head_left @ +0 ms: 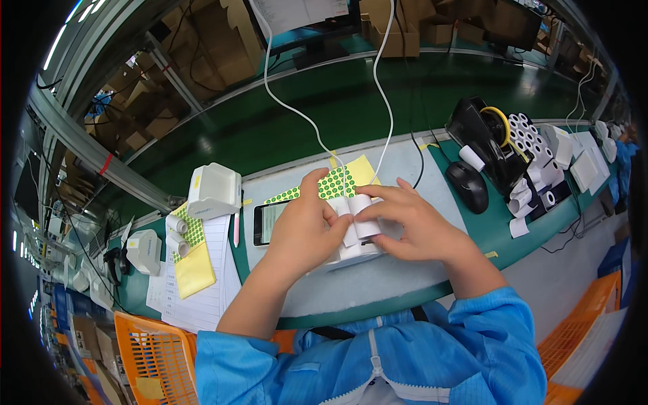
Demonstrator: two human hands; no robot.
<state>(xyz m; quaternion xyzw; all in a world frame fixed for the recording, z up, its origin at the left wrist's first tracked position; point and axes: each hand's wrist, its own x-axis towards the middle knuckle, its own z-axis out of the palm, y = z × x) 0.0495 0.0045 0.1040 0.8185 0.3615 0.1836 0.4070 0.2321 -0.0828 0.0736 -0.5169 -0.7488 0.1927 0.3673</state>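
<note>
The 2 hands (304, 226) (422, 223) partly hide the white device (352, 254); the top edge crops the monitor (304, 12).

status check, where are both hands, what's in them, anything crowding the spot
Right hand holding a white paper roll; left hand close beside it, hold unclear. White device underneath, partly hidden by hands. Phone just left of left hand.

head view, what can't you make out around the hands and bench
In the head view:
- White plastic device: partly hidden by the bare left hand and bare right hand.
- Black rectangular phone: right end hidden by the left hand.
- Left-side orange plastic basket: cut off by the lower edge.
</note>
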